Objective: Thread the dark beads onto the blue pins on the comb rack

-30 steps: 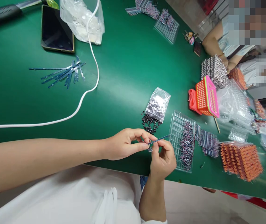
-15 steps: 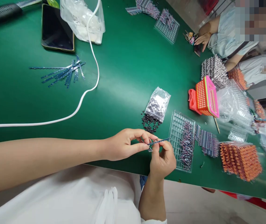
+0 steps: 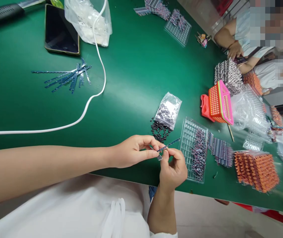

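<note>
The narrow strip is dark blue with small pale marks along it, thin and nearly straight. Its long axis slants, the free end pointing up and right toward the clear tray, just beside it. The left hand is partly curled, thumb and fingers closed on the strip's lower end. The right hand has thumb and forefinger close together under the strip; I can't tell whether they grip anything.
</note>
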`<control>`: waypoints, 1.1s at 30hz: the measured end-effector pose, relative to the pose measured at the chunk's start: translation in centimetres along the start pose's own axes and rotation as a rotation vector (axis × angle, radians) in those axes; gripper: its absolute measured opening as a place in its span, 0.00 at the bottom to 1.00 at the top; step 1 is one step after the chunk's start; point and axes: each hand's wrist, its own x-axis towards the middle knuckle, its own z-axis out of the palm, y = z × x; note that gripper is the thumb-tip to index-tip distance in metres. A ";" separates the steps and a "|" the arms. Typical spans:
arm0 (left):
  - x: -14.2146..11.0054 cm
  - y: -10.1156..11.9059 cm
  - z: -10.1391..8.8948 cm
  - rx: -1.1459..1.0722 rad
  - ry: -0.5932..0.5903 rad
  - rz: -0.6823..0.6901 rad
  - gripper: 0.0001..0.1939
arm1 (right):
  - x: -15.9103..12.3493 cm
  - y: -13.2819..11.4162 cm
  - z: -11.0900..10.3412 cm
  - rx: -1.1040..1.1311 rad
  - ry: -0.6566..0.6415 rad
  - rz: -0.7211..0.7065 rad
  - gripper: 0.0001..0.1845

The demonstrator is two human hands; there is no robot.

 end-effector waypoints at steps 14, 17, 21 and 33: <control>0.3 0.4 -0.2 0.008 0.148 -0.098 0.08 | -0.1 -0.3 -0.6 0.367 -0.157 0.245 0.03; 0.3 0.6 -0.1 0.011 0.156 -0.110 0.07 | -0.2 -0.3 -0.6 0.383 -0.159 0.265 0.03; 0.3 0.8 0.0 0.046 0.154 -0.096 0.07 | -0.3 -0.3 -0.6 0.393 -0.154 0.281 0.04; 0.2 1.0 -0.1 0.136 0.152 -0.076 0.08 | -0.3 -0.2 -0.6 0.348 -0.154 0.293 0.02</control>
